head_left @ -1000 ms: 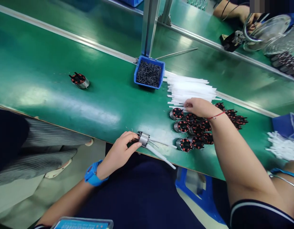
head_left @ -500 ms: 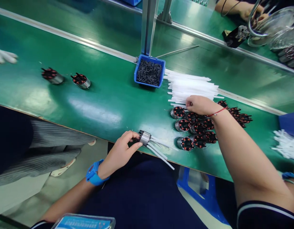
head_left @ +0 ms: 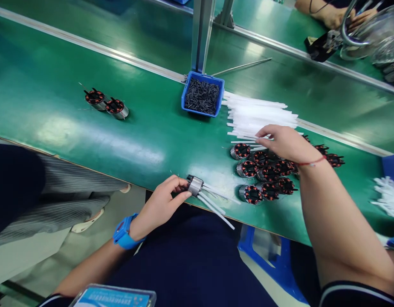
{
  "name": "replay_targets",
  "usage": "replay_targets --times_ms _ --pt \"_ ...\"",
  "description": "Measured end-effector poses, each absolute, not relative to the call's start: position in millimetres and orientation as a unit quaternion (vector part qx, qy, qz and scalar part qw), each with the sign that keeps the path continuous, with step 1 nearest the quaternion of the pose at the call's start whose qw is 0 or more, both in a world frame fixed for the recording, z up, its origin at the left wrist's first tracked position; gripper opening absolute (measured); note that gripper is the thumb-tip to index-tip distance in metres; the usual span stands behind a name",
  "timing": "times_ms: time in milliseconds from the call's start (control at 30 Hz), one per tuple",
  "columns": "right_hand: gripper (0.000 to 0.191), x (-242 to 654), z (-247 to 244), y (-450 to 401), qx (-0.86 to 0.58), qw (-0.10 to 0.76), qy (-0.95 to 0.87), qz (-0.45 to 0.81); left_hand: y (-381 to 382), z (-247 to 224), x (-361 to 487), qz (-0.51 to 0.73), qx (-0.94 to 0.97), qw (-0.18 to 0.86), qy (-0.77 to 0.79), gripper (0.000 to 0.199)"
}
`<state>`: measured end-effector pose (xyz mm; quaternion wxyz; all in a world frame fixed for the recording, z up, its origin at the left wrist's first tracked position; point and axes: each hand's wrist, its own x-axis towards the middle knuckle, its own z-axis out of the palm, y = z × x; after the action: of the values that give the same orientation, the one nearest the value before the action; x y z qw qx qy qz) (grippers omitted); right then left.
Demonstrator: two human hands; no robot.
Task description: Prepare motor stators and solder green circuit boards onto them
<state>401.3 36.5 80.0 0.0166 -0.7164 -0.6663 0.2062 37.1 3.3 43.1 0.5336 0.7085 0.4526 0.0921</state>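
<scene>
My left hand is closed on a motor stator, a metal ring lying on its side at the bench's front edge. Several white sleeves stick out of its right end, and thin wires show near my fingertips. Over the near edge of a pile of white sleeves is my right hand, its thumb and forefinger apart. Whether the fingertips touch a sleeve is hard to see. Below and beside that hand, more stators with copper windings stand in rows.
A blue bin of small black pieces stands at the foot of a metal post. Two stators sit at the left. More white sleeves lie at the far right. Across the bench are a co-worker's hands.
My right hand's fingers have parted over the sleeves. At the left, one stator has moved right, beside the other, and a white-gloved hand has left view. My left hand keeps its hold.
</scene>
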Motion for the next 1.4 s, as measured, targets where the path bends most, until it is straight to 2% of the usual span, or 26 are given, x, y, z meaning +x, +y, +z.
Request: replay_targets --times_ms 133,267,467,600,900,1200,1400 --pt "0.016 351.5 115.2 -17.4 -0.71 0.166 -0.627 0.275 5.1 41.5 35.4 0.086 0.72 0.527 0.443 0.016" --pt "0.023 290.4 109.6 -69.7 -0.666 0.13 -0.634 0.37 7.5 39.2 33.5 0.077 0.722 0.523 0.446 0.019" --pt "0.028 255.6 81.5 -101.2 -0.741 0.075 -0.588 0.315 8.8 36.6 31.8 0.076 0.727 0.518 0.444 0.022" --pt "0.027 251.4 77.0 -95.9 -0.736 0.072 -0.582 0.339 5.9 35.2 32.4 0.084 0.728 0.516 0.444 0.024" --pt "0.024 226.1 60.8 -69.6 -0.665 0.177 -0.549 0.475 4.8 36.3 28.0 0.094 0.747 0.537 0.38 0.03" --pt "0.023 218.2 55.0 -71.1 -0.653 0.238 -0.506 0.512 2.8 34.9 31.1 0.1 0.815 0.44 0.362 0.028" --pt "0.023 215.1 51.5 -73.9 -0.663 0.265 -0.469 0.52 9.7 36.6 28.3 0.101 0.776 0.496 0.376 0.024"
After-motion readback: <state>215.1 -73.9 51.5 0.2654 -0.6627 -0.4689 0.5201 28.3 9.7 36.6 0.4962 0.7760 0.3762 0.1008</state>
